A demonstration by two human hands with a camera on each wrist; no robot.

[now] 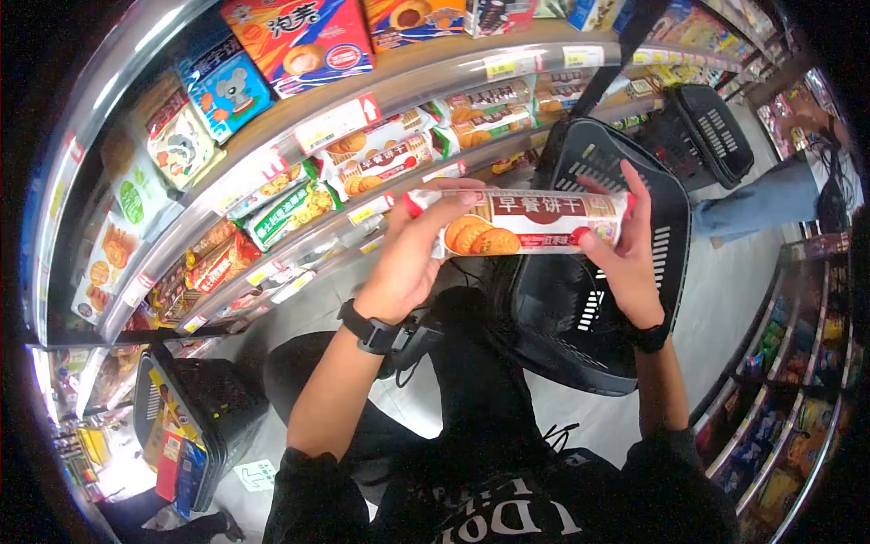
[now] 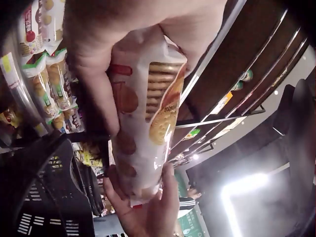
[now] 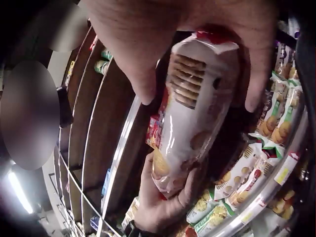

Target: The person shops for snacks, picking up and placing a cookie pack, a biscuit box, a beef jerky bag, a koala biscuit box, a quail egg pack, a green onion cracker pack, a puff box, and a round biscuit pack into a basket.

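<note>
A long white-and-red packet of biscuits (image 1: 535, 222), with round biscuits pictured on its label, lies level between both hands in the head view. My left hand (image 1: 410, 252) grips its left end, thumb along the front. At the other end my right hand (image 1: 633, 258) holds it, thumb on the front near the lower edge and fingers behind. The left wrist view shows the packet's (image 2: 140, 143) side with a printed stack of biscuits. In the right wrist view the packet (image 3: 197, 118) runs from the near hand down to the far one.
A black shopping basket (image 1: 566, 358) stands below the packet, more baskets (image 1: 716, 131) beyond it and others (image 1: 217, 399) at lower left. Curved shelves hold similar biscuit packets (image 1: 385, 163) and snack boxes (image 1: 294, 45). Someone's jeans-clad leg (image 1: 752, 199) shows at the right.
</note>
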